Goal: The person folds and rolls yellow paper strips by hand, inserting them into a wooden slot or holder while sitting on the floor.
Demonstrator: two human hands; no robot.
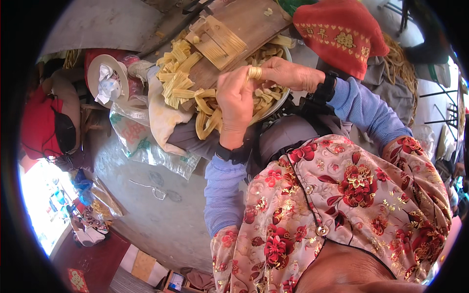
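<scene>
Both of my hands meet above a wooden board laid over a round basin. A small pale-yellow ribbed roll sits between them, apparently wound from a strip. My right hand is closed, its fingertips against the roll. My left hand is closed too, pinching beside the roll; what lies inside its fingers is hidden. Loose yellow strips hang beside my left wrist. More folded yellow bundles are heaped at the board's left edge. On the board lies a flat ribbed yellow piece.
A red cloth with gold print drapes at the far right. To the left are a white bowl-like container with crumpled paper and a clear plastic bag. A thin wire lies on the grey floor.
</scene>
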